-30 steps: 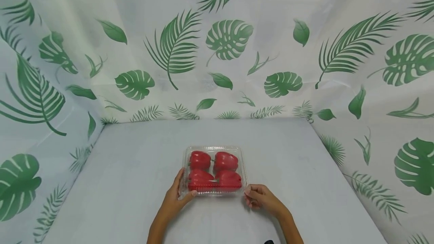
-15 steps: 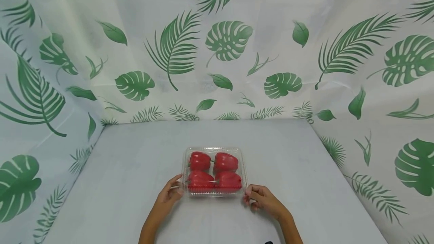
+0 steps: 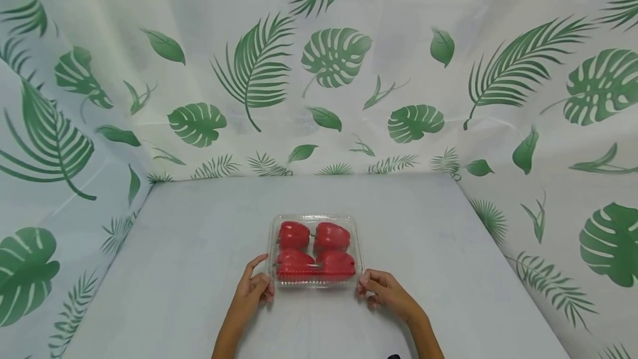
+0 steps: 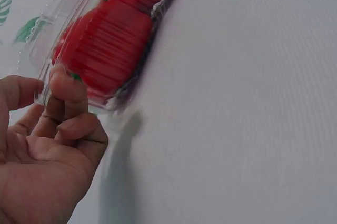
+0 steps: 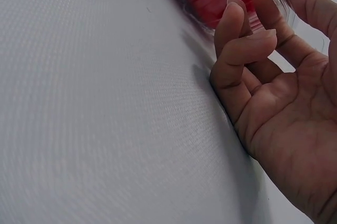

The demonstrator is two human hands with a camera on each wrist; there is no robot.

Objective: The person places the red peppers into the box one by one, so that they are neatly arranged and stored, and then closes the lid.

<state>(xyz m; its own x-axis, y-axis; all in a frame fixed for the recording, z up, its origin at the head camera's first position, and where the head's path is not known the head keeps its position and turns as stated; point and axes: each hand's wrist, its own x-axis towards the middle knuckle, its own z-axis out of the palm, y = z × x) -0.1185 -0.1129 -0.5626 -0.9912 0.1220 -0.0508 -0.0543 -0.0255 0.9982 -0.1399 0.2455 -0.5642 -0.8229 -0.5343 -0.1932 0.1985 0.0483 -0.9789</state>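
Observation:
A clear plastic clamshell container (image 3: pixel 319 284) with its lid down stands on the white table, holding several red bell peppers (image 3: pixel 333 237). My left hand (image 3: pixel 245 298) is at its front left corner. In the left wrist view, the thumb and a finger of this hand (image 4: pixel 47 155) pinch the plastic rim, and the other fingers are bent. At the front right corner is my right hand (image 3: pixel 394 298). The right wrist view has its thumb and forefinger (image 5: pixel 268 11) on either side of the rim (image 5: pixel 281 3), pinching it, with the remaining fingers curled below.
The white tabletop (image 3: pixel 209 226) surrounds the container. Leaf-printed sheeting (image 3: pixel 319 71) rises at the back and both sides. A small dark object (image 3: pixel 394 357) pokes in at the bottom edge of the head view.
My left hand has shifted from the container's left side to its front left corner, and its fingers have drawn in to pinch the rim. The right hand and the container stay in place.

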